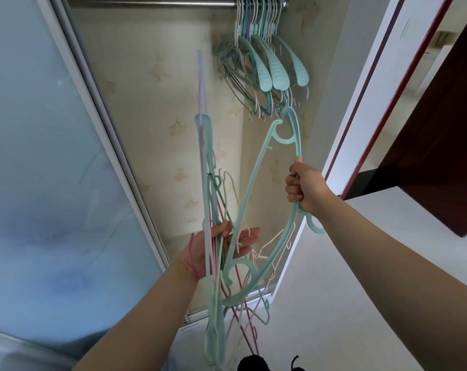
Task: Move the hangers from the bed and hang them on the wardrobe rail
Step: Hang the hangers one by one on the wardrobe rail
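Above my fingers, the steel wardrobe rail (152, 1) already carries a crowded row of pastel plastic hangers (264, 62) at its right end; bare rail lies leftward. My left hand (221, 250) loosely cradles a tangled bundle of thin hangers (209, 210), light, springy, apt to snag. My right hand (304, 190) is fisted round a wide teal plastic hanger (256, 178), stiff; I'd lift it by its hook.

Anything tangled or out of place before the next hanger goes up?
Yes. The teal hanger gripped by the right hand still threads through the mixed bundle in the left hand, so it looks snagged. Hangers on the rail sit bunched at its right end.
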`<action>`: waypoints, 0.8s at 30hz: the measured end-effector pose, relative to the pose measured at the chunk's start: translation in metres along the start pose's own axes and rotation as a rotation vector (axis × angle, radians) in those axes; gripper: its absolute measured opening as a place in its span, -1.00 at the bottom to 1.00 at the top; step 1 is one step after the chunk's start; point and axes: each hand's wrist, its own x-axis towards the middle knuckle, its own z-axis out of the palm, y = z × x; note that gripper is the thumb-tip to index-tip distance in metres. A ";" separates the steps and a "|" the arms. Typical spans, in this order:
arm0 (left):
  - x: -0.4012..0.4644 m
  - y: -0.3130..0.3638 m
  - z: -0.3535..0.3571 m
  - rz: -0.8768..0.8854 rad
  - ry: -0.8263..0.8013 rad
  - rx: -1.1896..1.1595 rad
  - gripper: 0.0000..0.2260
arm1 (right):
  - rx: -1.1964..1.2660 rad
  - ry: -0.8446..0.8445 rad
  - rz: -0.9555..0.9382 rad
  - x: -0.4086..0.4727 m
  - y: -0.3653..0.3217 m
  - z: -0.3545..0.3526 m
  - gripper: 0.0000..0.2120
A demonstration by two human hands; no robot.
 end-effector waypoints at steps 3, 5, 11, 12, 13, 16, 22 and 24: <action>0.003 0.003 -0.003 -0.022 -0.130 -0.128 -0.77 | 0.043 -0.003 0.019 0.000 0.006 -0.004 -0.64; 0.004 0.003 -0.006 -0.055 -0.135 -0.093 -0.76 | 0.055 -0.040 0.011 -0.002 0.008 -0.005 -0.65; 0.007 -0.003 -0.018 -0.136 -0.129 -0.104 -0.83 | 0.038 -0.147 -0.100 -0.012 0.005 -0.002 -0.59; 0.008 -0.003 -0.021 -0.154 -0.135 -0.116 -0.81 | 0.037 -0.172 -0.109 -0.015 0.004 0.000 -0.59; 0.010 -0.003 -0.024 -0.170 -0.123 -0.137 -0.74 | 0.038 -0.205 -0.112 -0.018 0.004 0.003 -0.58; 0.014 0.000 -0.028 -0.180 -0.052 -0.190 -0.53 | 0.024 -0.299 -0.112 -0.026 0.001 0.019 -0.54; 0.008 0.005 -0.036 -0.191 0.100 -0.050 -0.71 | -0.131 -0.238 -0.247 -0.027 -0.018 0.019 -0.70; 0.008 0.007 -0.042 -0.186 0.266 -0.039 -0.66 | -0.143 -0.206 -0.265 -0.027 -0.021 0.014 -0.75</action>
